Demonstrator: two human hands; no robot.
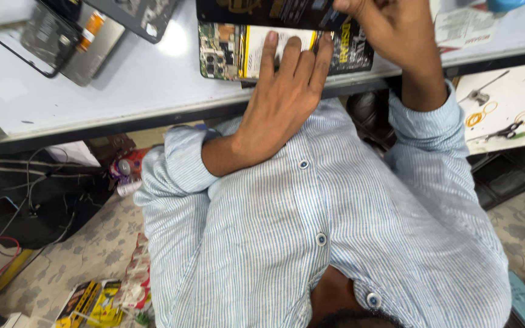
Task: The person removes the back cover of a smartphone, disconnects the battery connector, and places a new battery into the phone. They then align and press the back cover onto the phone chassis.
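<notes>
Left hand partly covers opened phone, frame-cut right hand above

A flat black-and-yellow package lay at twelve o'clock; yellow-black packets, perhaps blister packs, littered the floor at seven.

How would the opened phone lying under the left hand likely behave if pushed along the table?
The opened phone lies flat on the white table, so it should slide, not roll. With circuitry exposed, it looks fragile. The left hand pressing it suggests it would otherwise shift easily.
</notes>
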